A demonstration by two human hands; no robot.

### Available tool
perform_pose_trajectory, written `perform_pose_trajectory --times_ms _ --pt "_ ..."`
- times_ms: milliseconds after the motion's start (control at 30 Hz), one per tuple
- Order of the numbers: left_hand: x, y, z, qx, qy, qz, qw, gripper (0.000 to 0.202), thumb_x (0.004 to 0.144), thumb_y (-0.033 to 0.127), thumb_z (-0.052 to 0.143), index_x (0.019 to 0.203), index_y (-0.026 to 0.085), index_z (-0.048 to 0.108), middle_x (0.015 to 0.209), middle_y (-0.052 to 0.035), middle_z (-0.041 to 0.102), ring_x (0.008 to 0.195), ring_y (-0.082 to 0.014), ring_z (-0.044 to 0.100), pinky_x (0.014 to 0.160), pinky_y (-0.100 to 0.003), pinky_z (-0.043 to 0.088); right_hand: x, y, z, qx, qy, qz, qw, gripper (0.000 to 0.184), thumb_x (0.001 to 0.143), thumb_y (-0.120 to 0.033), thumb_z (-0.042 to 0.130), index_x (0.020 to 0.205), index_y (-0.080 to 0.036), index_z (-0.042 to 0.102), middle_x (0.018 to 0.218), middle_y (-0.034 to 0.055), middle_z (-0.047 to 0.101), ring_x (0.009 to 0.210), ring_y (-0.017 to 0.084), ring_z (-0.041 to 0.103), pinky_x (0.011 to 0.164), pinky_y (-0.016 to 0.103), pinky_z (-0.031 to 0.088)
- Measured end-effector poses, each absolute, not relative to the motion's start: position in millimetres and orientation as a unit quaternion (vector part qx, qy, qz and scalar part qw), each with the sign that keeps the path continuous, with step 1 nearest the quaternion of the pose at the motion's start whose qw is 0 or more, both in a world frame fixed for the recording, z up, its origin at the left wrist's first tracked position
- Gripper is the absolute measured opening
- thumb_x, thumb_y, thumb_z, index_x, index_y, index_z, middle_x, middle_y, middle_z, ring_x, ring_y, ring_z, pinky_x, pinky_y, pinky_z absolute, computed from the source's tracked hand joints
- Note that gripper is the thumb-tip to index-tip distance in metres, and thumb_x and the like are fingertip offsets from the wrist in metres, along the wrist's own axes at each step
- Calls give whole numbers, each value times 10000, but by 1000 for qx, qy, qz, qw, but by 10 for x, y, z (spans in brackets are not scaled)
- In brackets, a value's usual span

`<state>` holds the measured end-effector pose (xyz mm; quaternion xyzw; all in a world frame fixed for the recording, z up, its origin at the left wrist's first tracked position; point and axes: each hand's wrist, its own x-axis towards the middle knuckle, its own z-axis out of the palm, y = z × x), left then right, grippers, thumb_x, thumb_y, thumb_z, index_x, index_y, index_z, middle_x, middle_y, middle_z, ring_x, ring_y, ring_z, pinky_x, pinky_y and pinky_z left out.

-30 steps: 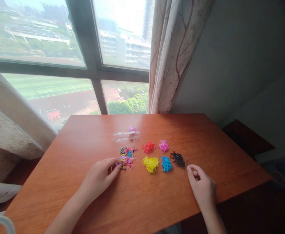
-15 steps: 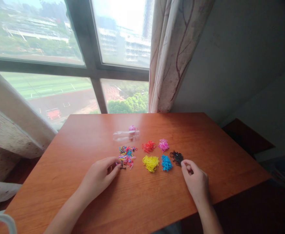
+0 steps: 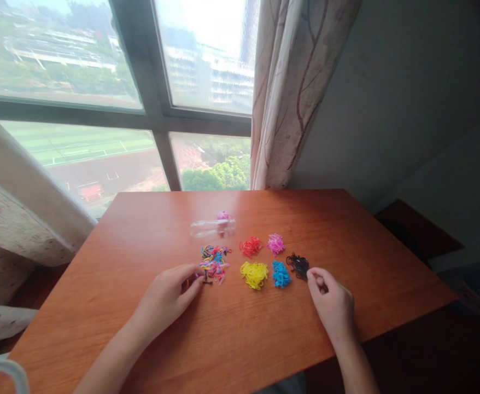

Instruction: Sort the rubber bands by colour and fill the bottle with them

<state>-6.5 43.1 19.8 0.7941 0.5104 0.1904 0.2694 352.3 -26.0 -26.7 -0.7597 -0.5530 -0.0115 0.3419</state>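
My left hand (image 3: 178, 290) rests at the near left edge of a mixed-colour pile of small rubber bands (image 3: 215, 260), its thumb and fingers closed together beside a few black bands; what they pinch is too small to make out. My right hand (image 3: 330, 298) is just right of the black rubber bands (image 3: 298, 265), thumb and forefinger pinched, contents hidden. Between the hands lie single-colour piles: yellow rubber bands (image 3: 254, 274), blue rubber bands (image 3: 281, 274), red rubber bands (image 3: 251, 246) and pink rubber bands (image 3: 275, 244).
A clear plastic bottle (image 3: 207, 229) lies on its side behind the mixed pile, near a round purple piece (image 3: 223, 216). All this is on a brown wooden table (image 3: 150, 230) by a window. A white curved bar (image 3: 6, 368) shows at the lower left.
My right hand has shifted slightly to the right, away from the black pile. The left hand and the piles look the same.
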Motion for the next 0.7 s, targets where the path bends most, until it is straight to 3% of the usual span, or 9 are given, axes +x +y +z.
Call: perform_pose_trajectory --times_ms 400,700 --pt "-81 421 181 796 507 189 271 240 920 331 476 898 207 680 751 -9 696 643 -154 583 603 -227 400 3477 -237 -206 -760 -547 -37 350 449 918 -548 461 881 -185 723 671 66 687 580 183 632 584 261 440" --pt "-86 438 168 797 516 167 264 222 919 320 474 898 216 669 759 -5 683 652 -159 583 621 -236 396 2615 -238 -157 -654 -650 86 377 266 962 -317 460 888 -209 691 759 41 706 628 158 637 624 237 449"
